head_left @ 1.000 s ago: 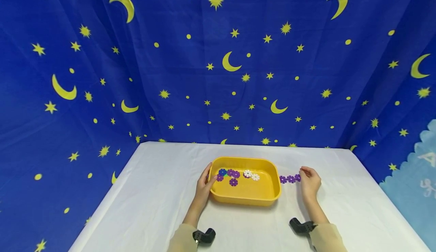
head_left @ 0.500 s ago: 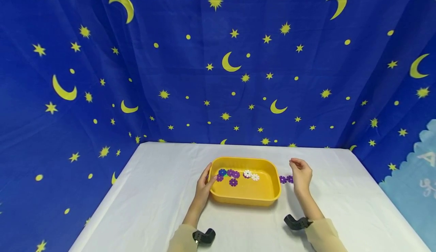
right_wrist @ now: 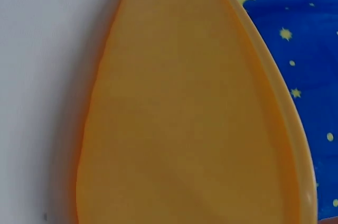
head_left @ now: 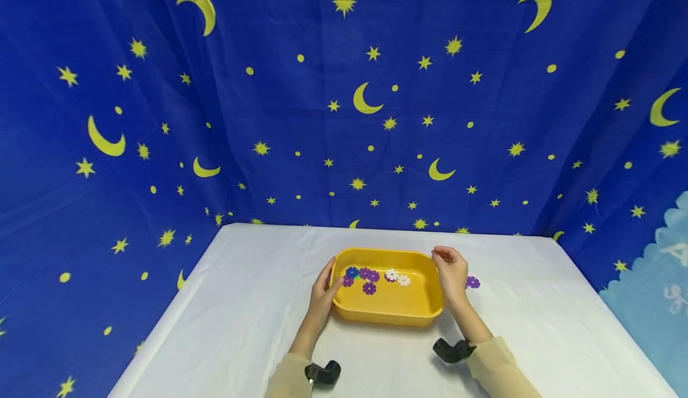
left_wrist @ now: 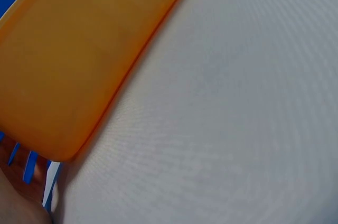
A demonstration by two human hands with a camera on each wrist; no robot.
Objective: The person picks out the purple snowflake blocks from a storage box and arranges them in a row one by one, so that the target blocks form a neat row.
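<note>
A yellow plastic tub (head_left: 387,318) stands on the white table. Inside lie several flower-shaped discs: purple ones (head_left: 369,288), a blue one (head_left: 352,272) and white ones (head_left: 404,280). My left hand (head_left: 321,295) grips the tub's left end, thumb over the rim and fingers along the outside wall. My right hand (head_left: 453,273) is at the right end, its bent fingertips by the rim; whether they grip it is hidden. Just right of that hand a purple disc (head_left: 473,282) shows on the table, partly joined to others behind the hand.
White cloth covers the table (head_left: 258,278). A blue curtain (head_left: 301,117) with yellow moons and stars rises behind and at the sides. A light blue panel (head_left: 656,272) hangs at the right. Each wrist wears a black device (head_left: 452,351).
My right hand has left the right end of the purple disc chain and moved left to the tub's right rim. The chain stays on the table. My left hand keeps its hold.
</note>
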